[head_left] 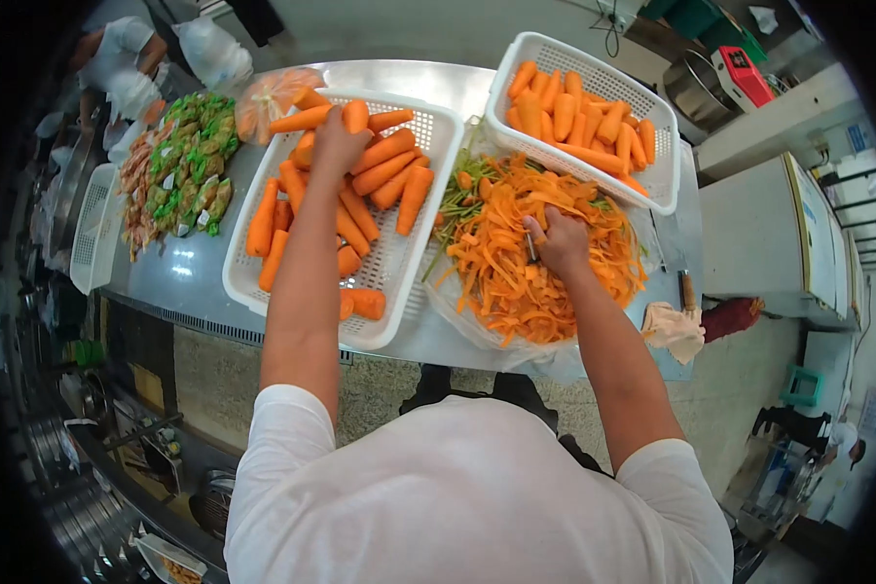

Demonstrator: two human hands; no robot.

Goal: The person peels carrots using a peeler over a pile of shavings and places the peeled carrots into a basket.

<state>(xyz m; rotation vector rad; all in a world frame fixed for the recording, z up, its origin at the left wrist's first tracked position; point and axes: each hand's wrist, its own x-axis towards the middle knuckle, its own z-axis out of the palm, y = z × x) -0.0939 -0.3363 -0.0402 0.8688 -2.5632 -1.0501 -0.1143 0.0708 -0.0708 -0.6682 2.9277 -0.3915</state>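
My left hand (341, 148) is over the far side of the left white basket (443, 146), its fingers closed around a carrot (355, 115) whose end sticks up past them. Whole orange carrots (384, 161) lie around that hand in the basket. My right hand (563, 243) grips a peeler (531, 246) with a dark handle. That hand is above a wide heap of carrot peelings (506, 258), spread on a clear plastic bag (453, 302). Part of the peeler is hidden by my fingers.
A second white basket (667, 190) of carrots stands at the back right. Green-and-brown packets (190, 161) pile up at the table's left. A knife (687, 290) and a cloth (674, 331) lie near the right edge. Another person (117, 58) is at far left.
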